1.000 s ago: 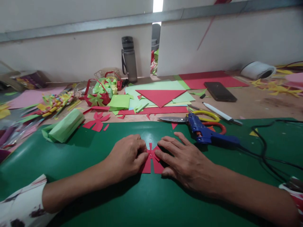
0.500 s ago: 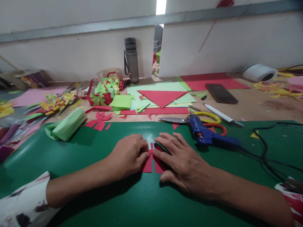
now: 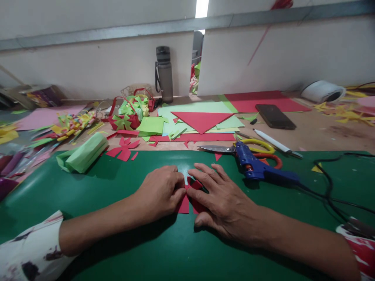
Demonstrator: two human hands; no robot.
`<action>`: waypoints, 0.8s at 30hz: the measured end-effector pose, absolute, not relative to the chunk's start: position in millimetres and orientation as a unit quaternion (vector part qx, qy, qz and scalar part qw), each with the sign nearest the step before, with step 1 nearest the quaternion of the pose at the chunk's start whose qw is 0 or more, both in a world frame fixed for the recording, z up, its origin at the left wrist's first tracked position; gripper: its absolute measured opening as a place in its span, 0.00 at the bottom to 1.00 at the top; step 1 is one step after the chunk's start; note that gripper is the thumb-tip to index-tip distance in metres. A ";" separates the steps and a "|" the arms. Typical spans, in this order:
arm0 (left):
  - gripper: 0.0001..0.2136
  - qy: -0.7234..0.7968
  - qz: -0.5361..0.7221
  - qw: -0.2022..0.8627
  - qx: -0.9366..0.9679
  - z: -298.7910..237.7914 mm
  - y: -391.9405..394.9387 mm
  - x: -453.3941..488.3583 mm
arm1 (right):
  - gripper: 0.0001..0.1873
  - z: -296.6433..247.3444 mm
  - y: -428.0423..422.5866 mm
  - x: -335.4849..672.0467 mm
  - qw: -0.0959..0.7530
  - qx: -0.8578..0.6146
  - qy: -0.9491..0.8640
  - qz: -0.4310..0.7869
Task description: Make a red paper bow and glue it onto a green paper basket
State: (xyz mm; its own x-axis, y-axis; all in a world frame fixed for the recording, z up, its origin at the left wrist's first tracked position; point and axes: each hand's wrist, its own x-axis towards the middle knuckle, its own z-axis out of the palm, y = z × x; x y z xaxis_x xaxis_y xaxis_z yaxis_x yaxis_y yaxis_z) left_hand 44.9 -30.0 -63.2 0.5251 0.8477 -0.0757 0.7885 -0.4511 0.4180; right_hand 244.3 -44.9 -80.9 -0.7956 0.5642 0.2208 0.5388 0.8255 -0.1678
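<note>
A piece of red paper (image 3: 183, 205) with cut slits lies on the green mat (image 3: 164, 253), partly covered by both hands. Curled over its left side, my left hand (image 3: 159, 191) pinches the paper between thumb and fingers. My right hand (image 3: 224, 203) rests on the right side with its fingers spread, the index fingertip pressing near the middle. A narrow red strip sticks up between the hands. To the right lie a blue glue gun (image 3: 262, 170) and scissors (image 3: 216, 149) with yellow and orange handles.
A rolled green paper piece (image 3: 88, 153) and a red paper flower (image 3: 123, 149) lie at left. Behind are small paper baskets (image 3: 125, 121), a folded red triangle (image 3: 201, 121), a grey bottle (image 3: 165, 78), a marker (image 3: 272, 141) and a phone (image 3: 275, 116). A black cord (image 3: 328, 183) trails right.
My right hand has shifted slightly left, its index fingertip now over the paper's middle. A red strip by its fingers now leans to the right. My left hand keeps its pinch.
</note>
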 end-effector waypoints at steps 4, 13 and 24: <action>0.09 0.474 0.088 0.252 0.839 -56.6 -27.8 38.6 | 0.27 -79.8 -44.8 243.2 0.127 -0.295 -0.946 0.044; 0.09 0.432 0.157 0.237 0.856 -57.0 22.5 -20.5 | 0.25 -79.0 -43.5 242.2 0.120 -0.307 -0.942 0.061; 0.04 0.366 -0.008 0.275 0.889 -43.7 32.0 11.6 | 0.26 -81.1 -43.5 244.4 0.122 -0.299 -0.945 0.049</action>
State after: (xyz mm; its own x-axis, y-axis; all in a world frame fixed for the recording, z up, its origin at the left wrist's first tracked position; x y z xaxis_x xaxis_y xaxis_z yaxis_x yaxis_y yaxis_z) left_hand 11.6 32.0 -43.7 0.7322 0.6464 -0.2146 0.6549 -0.5815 0.4827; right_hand 244.4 -43.5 -81.1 -0.7916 0.5772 0.2005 0.5534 0.8164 -0.1652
